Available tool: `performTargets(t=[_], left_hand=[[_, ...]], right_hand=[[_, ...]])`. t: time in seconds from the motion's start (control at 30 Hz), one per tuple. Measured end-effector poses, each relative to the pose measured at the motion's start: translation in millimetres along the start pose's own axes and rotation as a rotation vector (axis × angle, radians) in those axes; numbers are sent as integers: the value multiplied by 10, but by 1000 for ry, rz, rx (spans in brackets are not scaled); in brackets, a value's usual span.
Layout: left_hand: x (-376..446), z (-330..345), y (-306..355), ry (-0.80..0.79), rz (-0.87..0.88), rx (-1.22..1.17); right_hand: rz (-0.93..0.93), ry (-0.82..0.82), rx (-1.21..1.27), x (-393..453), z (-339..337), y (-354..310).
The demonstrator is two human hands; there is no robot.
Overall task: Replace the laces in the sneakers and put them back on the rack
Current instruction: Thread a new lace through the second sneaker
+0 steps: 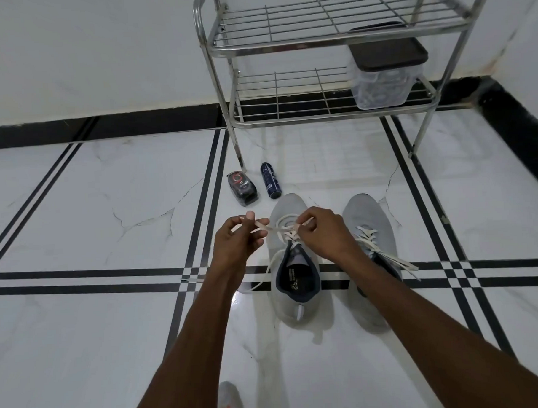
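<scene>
Two grey sneakers stand side by side on the tiled floor, toes pointing away from me. Over the left sneaker (296, 298), my left hand (237, 239) pinches one end of its white lace (276, 229) and holds it out to the left. My right hand (323, 232) grips the other part of the same lace above the eyelets. A loose end of that lace trails down the shoe's left side. The right sneaker (365, 218) is laced in white, its ends lying loose to the right; my right forearm covers its heel.
A steel wire shoe rack (328, 107) stands against the wall beyond the sneakers, with a clear lidded box (382, 72) on its lower shelf. A dark spray can (270, 180) and a small dark packet (241, 188) lie on the floor before the rack.
</scene>
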State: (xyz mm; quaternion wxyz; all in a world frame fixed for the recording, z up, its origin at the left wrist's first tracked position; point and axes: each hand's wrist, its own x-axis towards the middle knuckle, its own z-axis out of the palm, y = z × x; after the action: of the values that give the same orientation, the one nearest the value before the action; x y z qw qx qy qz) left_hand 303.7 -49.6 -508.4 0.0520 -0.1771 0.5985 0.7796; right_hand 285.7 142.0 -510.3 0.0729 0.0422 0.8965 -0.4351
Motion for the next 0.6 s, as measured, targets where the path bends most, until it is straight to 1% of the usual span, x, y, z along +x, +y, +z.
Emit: performTargets(t=[0.07,0.17,0.2,0.37,0.43,0.5,0.53,0.57,0.6], left_hand=[[4,89,-34,-12,36,68],[22,169,-97,-46,128,295],[32,186,-116,-54,156,358],[76,232,-192,-29,254,618],[93,217,-212,41,321,645],[110,178,-179,174,440,688],[114,160,-152,198,493,725],[104,160,-140,164,514,760],[81,182,-138,84,512,790]], right_hand=[[28,21,-16,-54,-93,103],[49,-82,-110,-142,-106,178],[42,-93,-132,-168,-91,191],[-95,-46,-159,-220,24,213],[-123,-56,-179,-239,30,237],[-140,-41,-165,-249,30,282],[-129,-30,-144,-245,29,305],[-92,-25,-101,-239,30,335],[-37,-28,-33,-222,23,353]])
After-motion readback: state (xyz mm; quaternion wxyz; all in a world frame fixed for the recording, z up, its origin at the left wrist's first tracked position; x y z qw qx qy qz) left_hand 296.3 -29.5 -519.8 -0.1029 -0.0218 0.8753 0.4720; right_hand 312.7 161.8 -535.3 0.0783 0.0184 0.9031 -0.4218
